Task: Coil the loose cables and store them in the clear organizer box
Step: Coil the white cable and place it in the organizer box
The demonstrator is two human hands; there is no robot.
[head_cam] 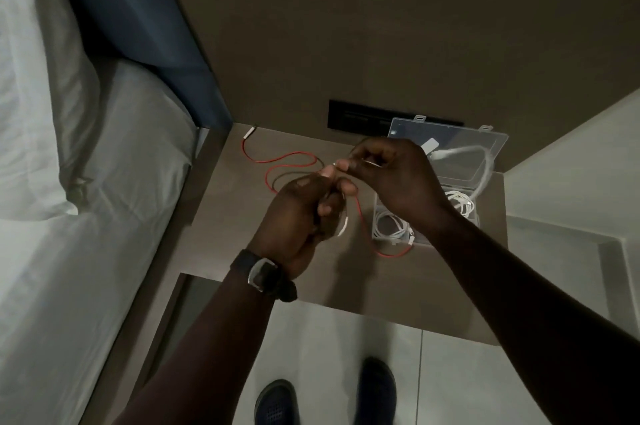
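Red cable (277, 161) trails across the desk (221, 202), its white plug end (249, 132) pointing to the far left corner by the wall, its length running right toward my hands. My left hand (298, 216) is closed round gathered loops; my right hand (388, 175) pinches the strand. Beside them, the clear organizer box (446, 144) stands open, holding white cables (394, 227). A bed (86, 164) lies left.

Bedroom — bed (86, 182), bedside table (242, 216)
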